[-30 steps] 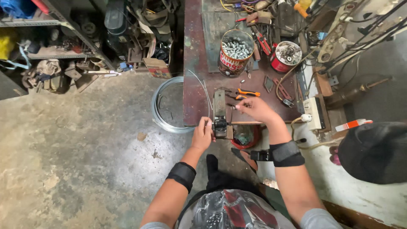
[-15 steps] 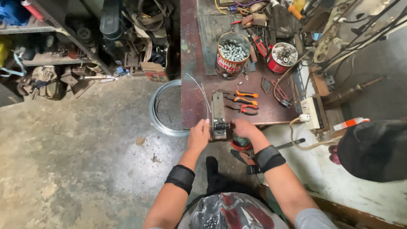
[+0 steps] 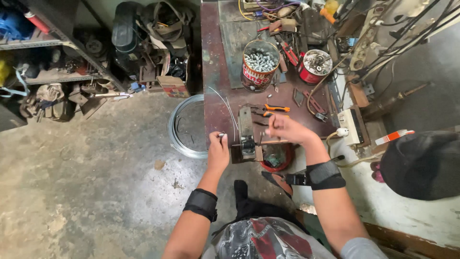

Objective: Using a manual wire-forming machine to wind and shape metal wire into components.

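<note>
Right now my left hand [image 3: 218,152] pinches the end of a thin wire [image 3: 229,109] just beside the small bench tool [image 3: 247,136] at the tabletop [image 3: 215,62] edge; its grip is closed on the wire. My right hand [image 3: 283,128] rests on the tool's far side, fingers curled, though on what I cannot tell. I judge this the feeding step; next comes lining the wire up steadily.

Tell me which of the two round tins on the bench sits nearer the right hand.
The bigger red tin full of grey bolts, up-left of the right hand. The smaller red tin holds mixed hardware and sits farther right, toward the bench's cluttered edge.
</note>
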